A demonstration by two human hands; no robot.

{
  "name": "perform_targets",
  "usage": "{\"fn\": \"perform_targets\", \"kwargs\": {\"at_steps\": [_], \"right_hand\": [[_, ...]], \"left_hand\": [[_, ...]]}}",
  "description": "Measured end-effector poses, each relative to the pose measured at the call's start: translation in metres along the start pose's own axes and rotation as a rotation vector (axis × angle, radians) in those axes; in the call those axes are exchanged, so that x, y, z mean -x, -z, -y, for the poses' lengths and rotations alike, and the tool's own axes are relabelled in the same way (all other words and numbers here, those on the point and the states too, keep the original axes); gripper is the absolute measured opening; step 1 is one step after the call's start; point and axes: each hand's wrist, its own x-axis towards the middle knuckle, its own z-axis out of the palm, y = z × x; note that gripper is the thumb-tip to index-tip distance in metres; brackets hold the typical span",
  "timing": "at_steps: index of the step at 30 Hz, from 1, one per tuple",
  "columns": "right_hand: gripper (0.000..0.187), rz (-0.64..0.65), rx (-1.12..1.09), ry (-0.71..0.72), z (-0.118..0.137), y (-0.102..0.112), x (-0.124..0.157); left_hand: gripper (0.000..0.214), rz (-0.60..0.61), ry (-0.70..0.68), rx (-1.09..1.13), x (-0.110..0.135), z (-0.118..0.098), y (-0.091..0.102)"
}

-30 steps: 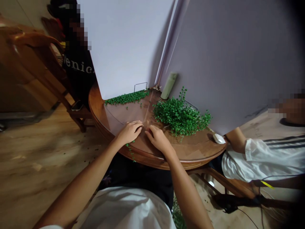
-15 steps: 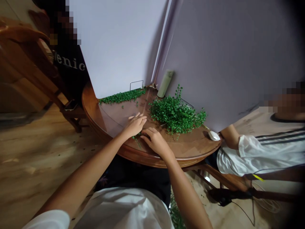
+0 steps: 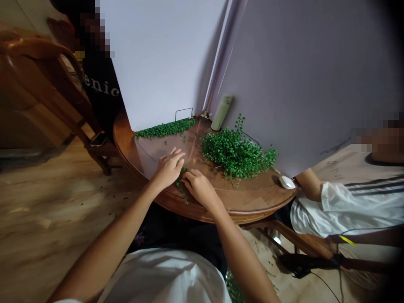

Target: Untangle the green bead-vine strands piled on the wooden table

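My left hand (image 3: 169, 169) is over the near part of the round wooden table (image 3: 221, 205), fingers stretched out and slightly apart. Beside it, my right hand (image 3: 199, 187) has its fingers bent and its thumb and fingertips close together on a thin green plant sprig (image 3: 182, 187). The sprig hangs toward the table's near edge, partly hidden by the fingers. Right of my hands lies a bushy heap of green leafy sprigs (image 3: 236, 155). Small green leaves (image 3: 166, 128) form a long pile beyond my left hand.
White panels (image 3: 164, 59) stand across the table, with a pale green cylinder (image 3: 221, 112) at their joint. A white mouse-like object (image 3: 287, 182) lies near the right edge. A person in a white sleeve (image 3: 312, 206) sits right; a wooden chair (image 3: 63, 101) stands left.
My left hand has moved left, away from my right hand, so more of the sprig shows between them. My right hand stays near the sprig. The view has shifted slightly.
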Motion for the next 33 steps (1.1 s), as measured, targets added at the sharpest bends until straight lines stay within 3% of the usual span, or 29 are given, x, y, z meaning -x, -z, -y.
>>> {"fn": "perform_targets", "kwargs": {"at_steps": [4,7,12,22,33], "right_hand": [[0.005,-0.02,-0.019,-0.047,-0.001,-0.003,0.0],[0.006,-0.028,-0.042,-0.054,-0.001,-0.002,0.001],[0.009,-0.049,-0.081,-0.073,-0.001,-0.001,0.004],[0.014,-0.078,-0.142,-0.096,-0.002,-0.001,0.005],[0.019,-0.083,-0.157,-0.122,-0.007,0.001,0.014]], "left_hand": [[0.029,-0.046,-0.062,-0.076,0.047,-0.009,0.013],[0.018,-0.007,-0.113,-0.083,0.062,-0.003,0.019],[0.014,0.066,-0.132,-0.095,0.055,0.007,0.022],[0.01,0.162,-0.183,-0.095,0.054,-0.003,0.018],[0.012,0.057,-0.073,-0.136,0.046,0.024,0.03]]}}
